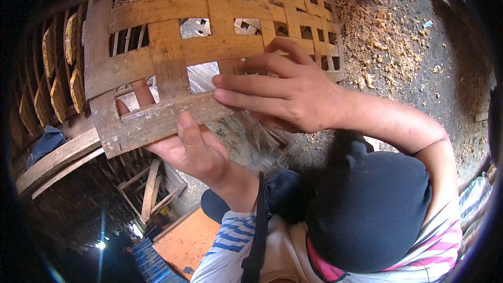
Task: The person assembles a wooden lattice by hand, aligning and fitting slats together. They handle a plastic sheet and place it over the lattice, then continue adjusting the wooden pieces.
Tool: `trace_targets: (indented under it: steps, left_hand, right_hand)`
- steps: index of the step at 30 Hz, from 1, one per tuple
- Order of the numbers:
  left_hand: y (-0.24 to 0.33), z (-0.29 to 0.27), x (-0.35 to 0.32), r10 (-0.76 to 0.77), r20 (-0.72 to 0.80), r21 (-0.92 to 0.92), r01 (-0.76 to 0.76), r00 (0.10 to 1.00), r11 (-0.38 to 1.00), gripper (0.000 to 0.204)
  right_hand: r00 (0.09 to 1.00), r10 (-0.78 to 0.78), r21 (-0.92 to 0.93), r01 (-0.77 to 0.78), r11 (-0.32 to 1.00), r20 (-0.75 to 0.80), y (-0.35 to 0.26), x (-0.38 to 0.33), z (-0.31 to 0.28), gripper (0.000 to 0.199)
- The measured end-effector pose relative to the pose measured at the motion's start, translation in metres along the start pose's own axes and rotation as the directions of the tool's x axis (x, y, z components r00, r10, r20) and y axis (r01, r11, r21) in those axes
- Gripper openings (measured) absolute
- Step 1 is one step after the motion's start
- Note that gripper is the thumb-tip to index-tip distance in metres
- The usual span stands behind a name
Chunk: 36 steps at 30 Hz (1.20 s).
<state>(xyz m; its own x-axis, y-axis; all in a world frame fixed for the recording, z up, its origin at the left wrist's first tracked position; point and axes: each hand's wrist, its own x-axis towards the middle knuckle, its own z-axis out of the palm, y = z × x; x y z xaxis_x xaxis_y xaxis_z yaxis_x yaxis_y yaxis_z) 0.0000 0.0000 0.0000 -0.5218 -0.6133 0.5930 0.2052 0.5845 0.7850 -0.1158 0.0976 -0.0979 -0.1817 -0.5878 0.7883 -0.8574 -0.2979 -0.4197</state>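
Note:
A panel of wide, flat tan strips woven into an open lattice (178, 8) is tilted up in front of me. Its near left corner is bordered by a grey, worn edge strip. My left hand (201, 149) grips this edge from underneath, thumb against the near side, and its fingers show through the gaps in the weave. Over the near edge, further right, my right hand (298, 91) has its fingers laid on the strips, two fingertips beside a square gap. The right thumb is hidden from view.
Yellowish crumbs (377, 36) lie scattered over the dark floor at right. Racks with tan pieces (68, 42) stand at left, above a wooden beam (60, 160). A small wooden frame (149, 194) and an orange board (183, 241) are lower left. Clear plastic (477, 199) lies far right.

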Motion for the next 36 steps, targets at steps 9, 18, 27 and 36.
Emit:
trace_targets:
  steps: [9,18,27,36]
  left_hand:
    - [-0.008,-0.003,-0.004,0.056,0.030,-0.043,-0.055,0.998,0.998,0.081]
    - [-0.005,0.003,-0.002,0.084,0.009,-0.022,-0.084,0.996,0.996,0.079]
    - [-0.009,0.006,-0.004,0.033,-0.063,-0.034,-0.035,0.997,0.999,0.070]
    - [-0.017,0.000,-0.001,-0.041,-0.133,0.024,0.044,0.990,0.999,0.073]
  right_hand:
    - [0.919,0.393,0.152,-0.386,0.910,-0.020,0.018,-0.002,-0.011,0.026]
    - [0.711,0.557,0.665,-0.666,0.338,0.429,0.019,-0.003,0.003,0.027]
    - [0.852,0.475,0.255,-0.521,0.815,0.223,0.033,-0.065,0.006,0.020]
    - [0.976,0.185,0.328,-0.212,0.920,0.112,0.043,-0.040,0.018,0.033]
